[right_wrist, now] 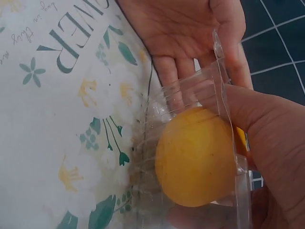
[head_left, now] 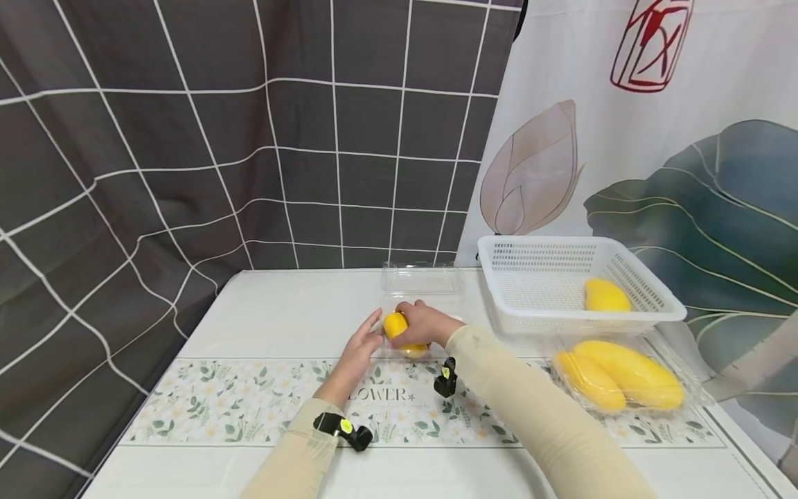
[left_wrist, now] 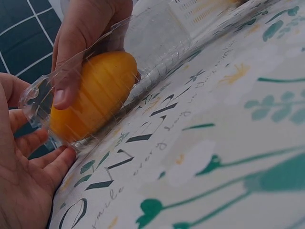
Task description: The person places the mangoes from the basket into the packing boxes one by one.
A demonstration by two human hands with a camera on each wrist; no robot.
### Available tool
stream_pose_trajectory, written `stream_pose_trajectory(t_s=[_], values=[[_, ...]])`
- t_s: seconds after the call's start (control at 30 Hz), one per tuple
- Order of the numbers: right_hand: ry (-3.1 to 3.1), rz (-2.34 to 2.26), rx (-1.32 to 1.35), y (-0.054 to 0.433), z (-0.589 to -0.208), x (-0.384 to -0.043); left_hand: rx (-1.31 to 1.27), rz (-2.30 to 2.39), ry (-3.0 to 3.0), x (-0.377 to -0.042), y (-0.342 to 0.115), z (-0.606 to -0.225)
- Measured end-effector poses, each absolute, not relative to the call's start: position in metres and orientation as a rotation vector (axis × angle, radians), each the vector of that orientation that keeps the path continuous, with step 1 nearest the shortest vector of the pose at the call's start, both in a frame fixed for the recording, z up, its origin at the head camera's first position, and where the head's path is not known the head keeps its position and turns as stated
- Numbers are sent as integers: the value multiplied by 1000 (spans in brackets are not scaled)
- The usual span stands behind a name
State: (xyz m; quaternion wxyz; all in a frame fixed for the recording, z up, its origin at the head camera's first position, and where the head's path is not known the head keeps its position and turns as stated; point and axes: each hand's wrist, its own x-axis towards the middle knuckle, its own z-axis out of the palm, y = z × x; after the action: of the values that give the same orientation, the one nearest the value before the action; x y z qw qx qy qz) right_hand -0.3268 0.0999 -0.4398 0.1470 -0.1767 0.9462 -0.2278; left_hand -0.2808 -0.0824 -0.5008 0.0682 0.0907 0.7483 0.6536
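Observation:
A yellow mango (left_wrist: 97, 95) sits low in a clear plastic clamshell box (right_wrist: 148, 202), seen through its ribbed wall. My right hand (head_left: 424, 324) reaches into the box from above and grips the mango, thumb along one side. Part of the fruit is hidden behind that hand. At the box's left end is my left hand (head_left: 360, 346), palm turned toward it, fingers extended with the fingertips right at the clear wall. The box's lid (head_left: 424, 281) lies folded back on the far side.
Back right stands a white plastic basket (head_left: 517, 320) with one mango (head_left: 606, 296) in it. In front of the basket, a clear box (head_left: 564, 388) holds two mangoes (head_left: 630, 374). A flower-printed strip (head_left: 249, 398) crosses the white table; a dark gridded curtain (head_left: 299, 118) hangs behind.

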Motion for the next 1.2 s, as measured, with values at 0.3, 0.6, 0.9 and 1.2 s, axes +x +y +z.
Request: stream_pose_trajectory(t_s=[0.3,0.6,0.9,1.2], values=[[2641,-675,-464,116,-421,-324,277,1934,2291,-280,-82,-501],[2816,-554,-592,158,-376,-341,266,1941,2267,-281,-82,-503],[3055,-545,-449,223,-332,-355,260,1942,2272,-277,-81,-503],[3116,-565,0,315,-338,-363,258,1932,2303,-277,-82,-502]])
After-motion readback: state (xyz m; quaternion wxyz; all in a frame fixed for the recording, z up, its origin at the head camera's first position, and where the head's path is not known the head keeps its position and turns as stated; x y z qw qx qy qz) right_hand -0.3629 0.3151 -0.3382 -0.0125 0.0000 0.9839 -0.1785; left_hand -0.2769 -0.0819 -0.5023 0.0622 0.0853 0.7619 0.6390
